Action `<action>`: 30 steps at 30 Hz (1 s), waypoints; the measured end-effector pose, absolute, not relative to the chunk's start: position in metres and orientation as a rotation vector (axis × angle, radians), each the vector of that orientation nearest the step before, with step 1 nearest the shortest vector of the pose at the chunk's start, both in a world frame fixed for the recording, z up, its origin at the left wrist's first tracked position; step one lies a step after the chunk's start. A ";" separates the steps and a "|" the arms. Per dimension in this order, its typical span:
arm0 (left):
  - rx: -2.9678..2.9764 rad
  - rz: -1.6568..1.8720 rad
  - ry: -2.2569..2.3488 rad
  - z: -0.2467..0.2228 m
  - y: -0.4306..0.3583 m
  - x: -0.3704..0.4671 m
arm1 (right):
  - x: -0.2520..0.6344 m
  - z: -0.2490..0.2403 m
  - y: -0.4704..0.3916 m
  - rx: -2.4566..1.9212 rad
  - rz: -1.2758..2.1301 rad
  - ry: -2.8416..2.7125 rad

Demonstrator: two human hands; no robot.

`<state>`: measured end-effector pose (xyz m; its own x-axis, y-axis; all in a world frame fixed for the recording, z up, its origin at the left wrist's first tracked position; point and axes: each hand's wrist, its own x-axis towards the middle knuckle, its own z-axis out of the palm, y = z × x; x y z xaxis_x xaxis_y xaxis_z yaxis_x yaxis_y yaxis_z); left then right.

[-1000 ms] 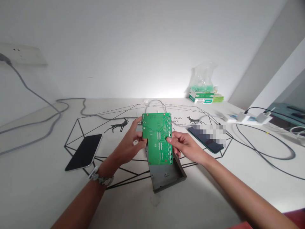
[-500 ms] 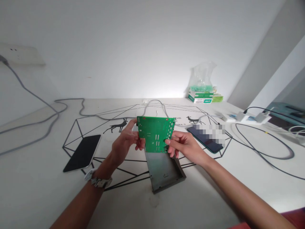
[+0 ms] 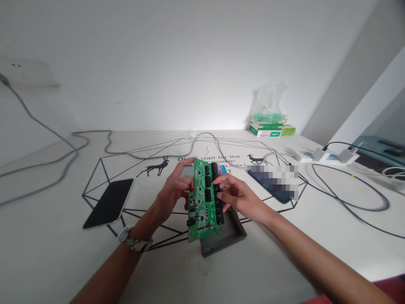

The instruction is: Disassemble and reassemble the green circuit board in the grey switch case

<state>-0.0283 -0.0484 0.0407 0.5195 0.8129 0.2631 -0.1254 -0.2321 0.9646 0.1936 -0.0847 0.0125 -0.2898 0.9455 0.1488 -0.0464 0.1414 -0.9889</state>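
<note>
And here's the circuit board (image 3: 202,207), tilted above the metal tray (image 3: 218,242), component side showing! Left hand (image 3: 174,190) grips its left edge, right hand (image 3: 237,195) pinches the black port row, apparently supporting both sides so the populated face stays visible.

The circuit board (image 3: 202,207) partly hides the grey casing (image 3: 223,241). Pixels blur the right smartphone (image 3: 272,185). The left edge crops the wall socket (image 3: 28,71).
</note>
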 end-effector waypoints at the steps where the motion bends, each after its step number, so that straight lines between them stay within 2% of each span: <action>1: 1.494 0.958 0.589 0.042 -0.050 -0.027 | 0.192 0.011 -0.085 -0.924 1.324 -1.450; 9: 1.190 0.739 0.310 0.048 -0.062 -0.014 | 0.187 0.014 -0.089 -0.840 1.390 -1.385; 19: 1.176 0.739 0.253 0.044 -0.061 -0.012 | 0.186 0.012 -0.089 -0.801 1.369 -1.379; 26: 1.092 0.830 0.280 0.049 -0.052 -0.023 | 0.200 0.019 -0.080 -1.011 1.147 -1.298; 30: 1.105 0.837 0.495 0.046 -0.044 -0.024 | 0.207 0.019 -0.077 -0.988 1.045 -1.236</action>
